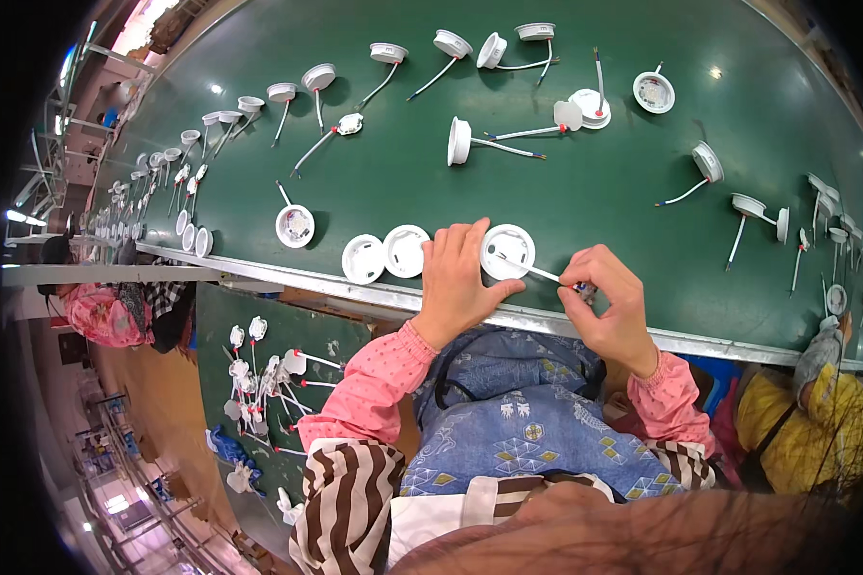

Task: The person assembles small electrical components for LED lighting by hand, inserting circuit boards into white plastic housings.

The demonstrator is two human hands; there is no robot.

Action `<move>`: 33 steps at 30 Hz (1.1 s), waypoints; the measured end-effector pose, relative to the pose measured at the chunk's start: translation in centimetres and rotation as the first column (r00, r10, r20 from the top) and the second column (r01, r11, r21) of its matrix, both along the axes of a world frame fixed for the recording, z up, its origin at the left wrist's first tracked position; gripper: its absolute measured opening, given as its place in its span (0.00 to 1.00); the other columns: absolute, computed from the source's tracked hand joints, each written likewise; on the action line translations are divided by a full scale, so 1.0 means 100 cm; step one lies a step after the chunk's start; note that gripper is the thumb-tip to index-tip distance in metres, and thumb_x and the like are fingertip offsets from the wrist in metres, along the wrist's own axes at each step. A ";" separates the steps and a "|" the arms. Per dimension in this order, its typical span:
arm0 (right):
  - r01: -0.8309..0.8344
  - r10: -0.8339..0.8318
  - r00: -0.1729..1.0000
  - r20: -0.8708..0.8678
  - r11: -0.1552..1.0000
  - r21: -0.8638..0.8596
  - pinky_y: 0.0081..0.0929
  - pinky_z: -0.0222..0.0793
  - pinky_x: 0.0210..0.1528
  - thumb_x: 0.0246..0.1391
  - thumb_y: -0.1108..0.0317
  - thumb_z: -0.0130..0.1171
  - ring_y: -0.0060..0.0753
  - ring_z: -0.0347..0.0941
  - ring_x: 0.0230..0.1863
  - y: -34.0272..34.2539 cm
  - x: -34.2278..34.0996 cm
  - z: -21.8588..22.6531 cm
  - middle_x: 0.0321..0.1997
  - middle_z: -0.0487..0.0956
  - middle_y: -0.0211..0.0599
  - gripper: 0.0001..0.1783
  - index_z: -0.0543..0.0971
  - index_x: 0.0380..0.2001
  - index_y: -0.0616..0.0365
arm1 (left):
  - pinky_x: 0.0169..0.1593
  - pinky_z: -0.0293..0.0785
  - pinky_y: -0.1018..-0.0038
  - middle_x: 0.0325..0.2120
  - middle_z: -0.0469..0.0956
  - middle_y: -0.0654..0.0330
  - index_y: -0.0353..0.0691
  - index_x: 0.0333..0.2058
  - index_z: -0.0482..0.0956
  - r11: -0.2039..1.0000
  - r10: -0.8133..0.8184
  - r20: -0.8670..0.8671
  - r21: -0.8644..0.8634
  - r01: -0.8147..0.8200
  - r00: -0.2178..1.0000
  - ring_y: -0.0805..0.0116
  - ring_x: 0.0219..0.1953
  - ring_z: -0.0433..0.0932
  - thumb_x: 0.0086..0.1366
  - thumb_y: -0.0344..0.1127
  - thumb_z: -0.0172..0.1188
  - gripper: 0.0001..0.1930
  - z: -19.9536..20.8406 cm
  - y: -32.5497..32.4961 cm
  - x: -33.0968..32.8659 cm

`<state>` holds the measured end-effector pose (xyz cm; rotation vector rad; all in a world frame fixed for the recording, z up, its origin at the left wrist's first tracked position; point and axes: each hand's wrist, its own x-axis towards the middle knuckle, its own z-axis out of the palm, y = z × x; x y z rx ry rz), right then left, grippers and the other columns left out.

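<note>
My left hand (458, 273) rests at the left side of a white round lamp housing (506, 236), steadying it with forefinger and thumb against its rim. A white cable (539, 272) runs from an opening in that housing to my right hand (604, 302). There my thumb and forefinger pinch the cable near its red end. A small part at that end is mostly hidden by my fingers. Two more white housings, one (406, 251) beside my left hand and another (362, 260) left of it, lie flat by the table's near edge.
The green table (384, 182) bears several white lamps with cables, among them an upturned one (295, 226). A metal strip (355, 285) edges it. On a lower green surface (307, 316) lies a pile of cabled parts (259, 379). A person in yellow (810, 431) sits at right.
</note>
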<state>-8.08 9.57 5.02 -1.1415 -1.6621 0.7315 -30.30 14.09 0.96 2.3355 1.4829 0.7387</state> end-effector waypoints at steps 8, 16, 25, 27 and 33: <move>-0.110 0.085 0.983 0.163 0.983 0.150 0.36 0.66 0.36 0.38 0.84 0.62 0.45 0.69 0.33 0.011 -0.008 0.003 0.31 0.71 0.41 0.13 0.75 0.29 0.60 | 0.50 0.66 0.60 0.46 0.74 0.53 0.36 0.54 0.73 0.996 -0.088 0.051 -0.005 0.088 0.995 0.51 0.48 0.72 0.40 0.41 0.80 0.41 0.003 0.002 0.000; -0.167 0.092 0.950 0.297 0.957 0.237 0.37 0.66 0.36 0.38 0.84 0.62 0.45 0.70 0.35 0.019 -0.010 0.012 0.32 0.72 0.42 0.12 0.75 0.29 0.61 | 0.48 0.69 0.60 0.46 0.74 0.51 0.35 0.55 0.70 0.983 -0.182 0.119 0.058 0.177 0.976 0.51 0.48 0.74 0.43 0.41 0.78 0.41 0.014 -0.003 0.006; -0.054 0.022 0.958 0.287 0.993 0.104 0.37 0.68 0.41 0.37 0.75 0.72 0.48 0.71 0.41 0.013 -0.008 0.021 0.36 0.74 0.41 0.23 0.78 0.41 0.62 | 0.47 0.77 0.65 0.45 0.75 0.50 0.32 0.55 0.68 0.988 -0.133 0.382 -0.021 0.152 0.915 0.53 0.46 0.79 0.47 0.36 0.78 0.38 0.009 -0.011 0.017; -0.033 0.015 0.963 0.270 0.998 0.062 0.36 0.69 0.42 0.36 0.73 0.74 0.47 0.71 0.41 0.009 -0.004 0.020 0.36 0.75 0.41 0.26 0.78 0.43 0.62 | 0.48 0.77 0.66 0.45 0.75 0.50 0.31 0.54 0.68 0.991 -0.120 0.363 -0.011 0.133 0.924 0.53 0.46 0.79 0.47 0.36 0.79 0.38 0.009 -0.014 0.018; -0.066 0.106 0.978 0.180 0.974 -0.216 0.27 0.71 0.44 0.38 0.75 0.76 0.29 0.74 0.40 -0.003 0.014 0.001 0.40 0.77 0.35 0.27 0.78 0.44 0.62 | 0.48 0.76 0.66 0.46 0.74 0.49 0.30 0.55 0.68 0.999 -0.042 0.343 0.000 0.045 0.938 0.53 0.46 0.79 0.48 0.37 0.79 0.39 0.012 -0.020 0.016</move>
